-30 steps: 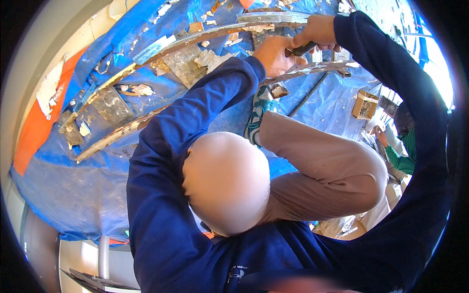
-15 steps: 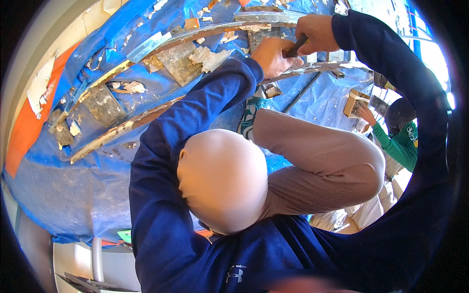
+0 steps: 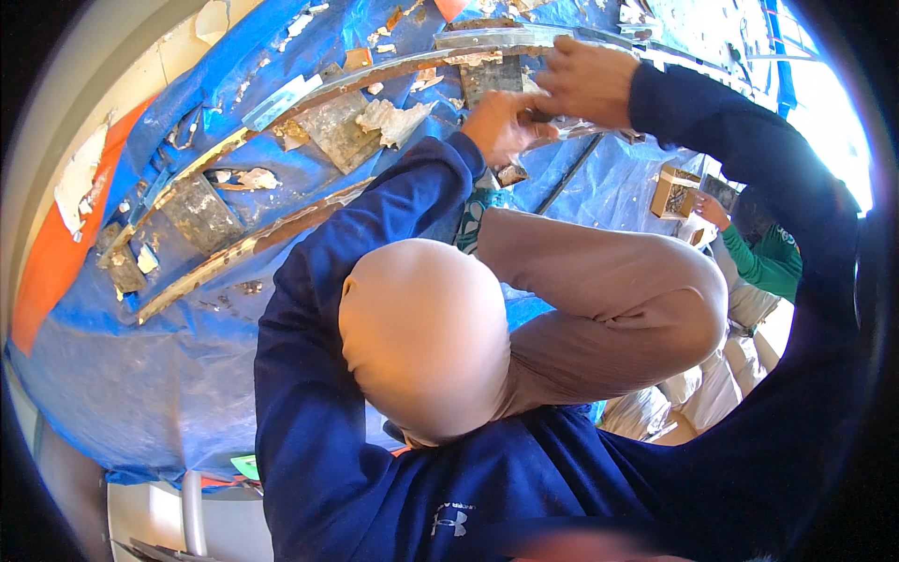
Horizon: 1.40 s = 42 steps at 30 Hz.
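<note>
My left hand (image 3: 498,125) is closed around a small dark object, mostly hidden by the fingers; its kind does not show. Close beside it on the right, my right hand (image 3: 595,84) has its fingers loosely bent and apart, slightly blurred, with the fingertips beside the dark object. Both hands are stretched out over a long, curved, weathered wooden frame lying on a blue tarp (image 3: 122,403). Its outer strip (image 3: 351,80) and inner strip (image 3: 239,251) run roughly side by side, with grey, stained pieces (image 3: 339,131) between them. Part of the inner strip is hidden by my left forearm.
Flakes of peeled material (image 3: 393,122) and debris lie on the tarp. An orange sheet (image 3: 70,225) lines the left side. At right, a co-worker in a green sleeve (image 3: 763,264) reaches beside a cardboard box (image 3: 674,194). Pale bags (image 3: 716,393) stand behind my bent knee (image 3: 674,300).
My right hand has loosened from its grip on the dark handle, and its fingers have spread. My left hand has shifted slightly left and down. The co-worker's hand has moved off the box.
</note>
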### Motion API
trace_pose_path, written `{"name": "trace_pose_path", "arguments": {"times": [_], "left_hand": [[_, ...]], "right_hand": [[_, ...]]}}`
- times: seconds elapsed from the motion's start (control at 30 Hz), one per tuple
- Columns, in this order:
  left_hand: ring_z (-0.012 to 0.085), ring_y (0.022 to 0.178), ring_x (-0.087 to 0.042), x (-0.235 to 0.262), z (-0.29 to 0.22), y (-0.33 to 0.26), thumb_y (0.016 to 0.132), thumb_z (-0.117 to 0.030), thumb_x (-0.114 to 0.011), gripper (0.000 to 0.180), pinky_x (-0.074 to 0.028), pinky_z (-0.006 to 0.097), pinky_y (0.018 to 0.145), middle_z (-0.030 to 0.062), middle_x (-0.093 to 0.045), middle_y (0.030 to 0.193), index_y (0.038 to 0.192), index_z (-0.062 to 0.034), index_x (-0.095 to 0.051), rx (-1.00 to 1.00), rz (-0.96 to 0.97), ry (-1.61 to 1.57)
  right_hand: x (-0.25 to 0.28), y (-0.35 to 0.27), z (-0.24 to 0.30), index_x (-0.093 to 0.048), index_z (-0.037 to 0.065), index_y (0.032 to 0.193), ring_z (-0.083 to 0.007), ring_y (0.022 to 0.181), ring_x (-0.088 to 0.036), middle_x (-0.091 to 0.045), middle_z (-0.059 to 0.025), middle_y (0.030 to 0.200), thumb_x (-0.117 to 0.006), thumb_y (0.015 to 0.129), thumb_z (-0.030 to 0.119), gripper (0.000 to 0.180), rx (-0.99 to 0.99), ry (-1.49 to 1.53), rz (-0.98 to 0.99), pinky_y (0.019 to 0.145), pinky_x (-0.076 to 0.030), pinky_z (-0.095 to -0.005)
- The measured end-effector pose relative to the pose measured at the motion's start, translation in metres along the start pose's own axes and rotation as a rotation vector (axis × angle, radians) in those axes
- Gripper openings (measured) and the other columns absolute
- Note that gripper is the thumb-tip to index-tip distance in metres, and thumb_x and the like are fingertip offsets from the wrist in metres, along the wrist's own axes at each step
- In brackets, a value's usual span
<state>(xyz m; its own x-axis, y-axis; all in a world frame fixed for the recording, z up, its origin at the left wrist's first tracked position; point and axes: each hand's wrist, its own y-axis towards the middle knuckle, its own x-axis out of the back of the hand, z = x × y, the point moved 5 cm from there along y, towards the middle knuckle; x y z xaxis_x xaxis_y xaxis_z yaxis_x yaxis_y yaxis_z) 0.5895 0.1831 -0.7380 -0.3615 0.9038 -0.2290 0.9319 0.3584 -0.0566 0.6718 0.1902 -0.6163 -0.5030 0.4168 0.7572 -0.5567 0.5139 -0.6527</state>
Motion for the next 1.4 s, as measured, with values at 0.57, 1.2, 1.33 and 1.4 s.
{"name": "trace_pose_path", "arguments": {"times": [0.57, 1.2, 1.33, 1.4], "left_hand": [[0.0172, 0.095, -0.069, 0.006, 0.015, 0.019, 0.091, -0.017, -0.075, 0.032, -0.052, 0.032, 0.092, 0.0115, -0.075, 0.103, 0.116, 0.0022, -0.067, 0.028, 0.12, -0.145], [0.0211, 0.094, -0.071, 0.02, 0.013, 0.006, 0.087, -0.006, -0.074, 0.028, -0.054, 0.034, 0.088, 0.0148, -0.075, 0.103, 0.114, 0.0013, -0.07, -0.004, -0.022, -0.079], [0.025, 0.093, -0.073, 0.004, 0.011, 0.012, 0.085, -0.007, -0.074, 0.026, -0.055, 0.035, 0.085, 0.0188, -0.075, 0.102, 0.109, 0.0018, -0.07, -0.023, 0.003, -0.128], [0.0228, 0.091, -0.073, -0.001, 0.013, 0.015, 0.085, -0.006, -0.074, 0.023, -0.055, 0.034, 0.084, 0.0182, -0.075, 0.1, 0.107, 0.0019, -0.071, 0.003, 0.011, -0.186]], "right_hand": [[-0.049, 0.012, -0.052, -0.073, -0.004, 0.078, -0.0179, 0.047, -0.063, -0.066, -0.0098, 0.061, -0.061, 0.096, 0.05, 0.058, -0.662, 0.965, 0.411, 0.045, -0.052, -0.0334], [-0.048, -0.006, 0.011, -0.065, 0.001, 0.105, -0.0157, 0.083, -0.067, -0.07, -0.0089, 0.091, -0.08, 0.084, 0.023, 0.034, -1.142, 1.627, -0.904, 0.077, -0.055, -0.0294], [-0.066, -0.001, 0.029, -0.065, 0.002, 0.089, -0.0073, 0.068, -0.058, -0.065, -0.0022, 0.078, -0.082, 0.082, 0.02, 0.025, -1.376, 1.719, -1.205, 0.062, -0.049, -0.0227], [-0.065, 0.001, 0.024, -0.061, 0.004, 0.072, -0.0047, 0.059, -0.049, -0.058, 0.0016, 0.067, -0.081, 0.083, 0.017, 0.026, -1.397, 1.567, -1.359, 0.054, -0.042, -0.0203]]}}
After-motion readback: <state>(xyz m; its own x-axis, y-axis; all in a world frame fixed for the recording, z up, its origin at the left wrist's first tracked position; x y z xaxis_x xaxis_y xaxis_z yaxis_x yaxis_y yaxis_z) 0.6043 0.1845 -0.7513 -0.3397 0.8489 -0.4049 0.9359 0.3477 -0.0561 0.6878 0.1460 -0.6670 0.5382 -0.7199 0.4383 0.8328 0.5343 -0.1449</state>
